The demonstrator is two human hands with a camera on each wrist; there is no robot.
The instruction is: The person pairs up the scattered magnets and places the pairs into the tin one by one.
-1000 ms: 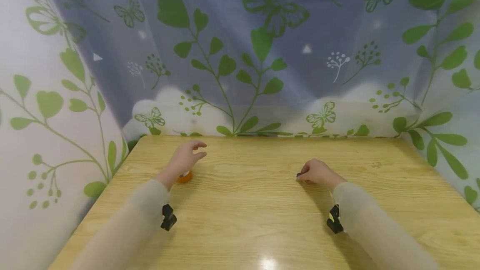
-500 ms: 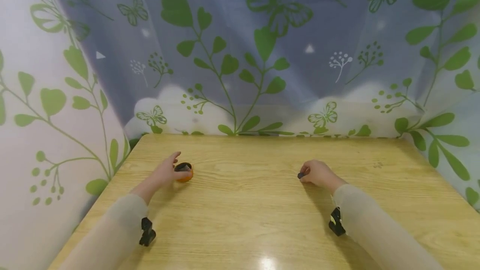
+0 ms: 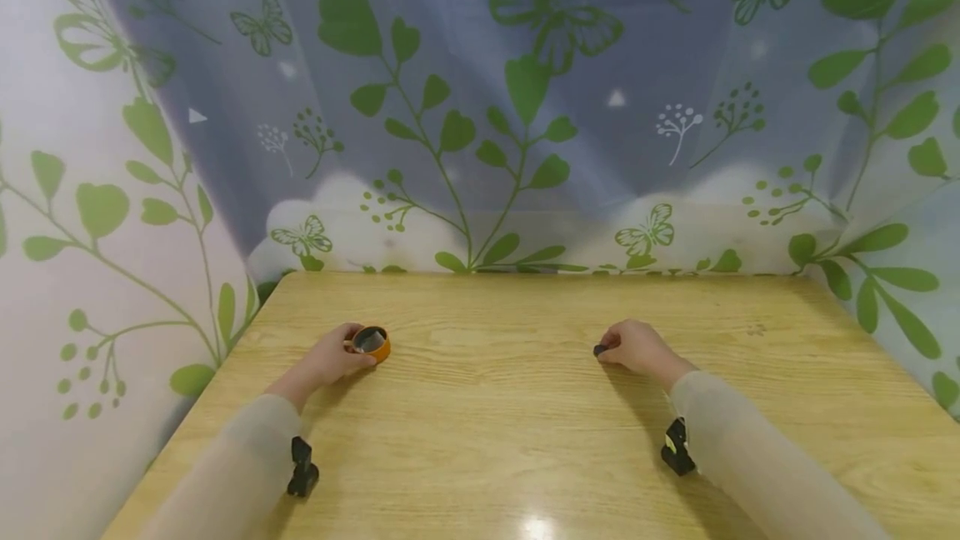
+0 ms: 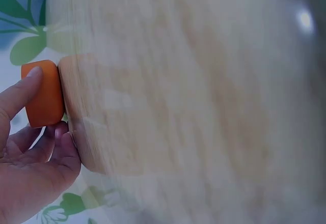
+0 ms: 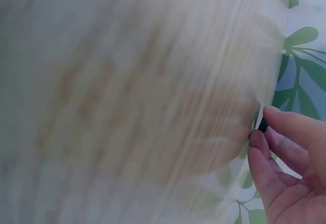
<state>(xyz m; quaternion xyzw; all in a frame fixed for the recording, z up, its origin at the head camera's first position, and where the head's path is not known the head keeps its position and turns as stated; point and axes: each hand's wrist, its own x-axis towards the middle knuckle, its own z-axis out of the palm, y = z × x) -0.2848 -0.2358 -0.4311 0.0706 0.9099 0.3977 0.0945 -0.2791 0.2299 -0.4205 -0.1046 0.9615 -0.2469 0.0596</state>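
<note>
In the head view my left hand (image 3: 333, 357) holds a small round orange container (image 3: 382, 347) on the left part of the table. Its inside is dark, with a pale patch that I cannot make out. From the left wrist the thumb lies on the orange container's (image 4: 45, 94) smooth side, and the other fingers reach round behind and below it. On the right, my right hand (image 3: 636, 347) pinches a small dark object (image 3: 599, 350) between thumb and fingers, low over the tabletop. The right wrist view shows only a sliver of that dark object (image 5: 263, 125); its kind is unclear.
Both hands are at a light wood-grain table (image 3: 480, 407) with a glossy top. A patterned curtain (image 3: 450, 107) with green leaves and butterflies hangs along the back edge and at both sides. A small black device (image 3: 302, 467) is strapped at the left wrist.
My left hand has drawn back from beyond the orange container, come round its left side and taken hold of it. The right hand stays in place, pinching the small dark object.
</note>
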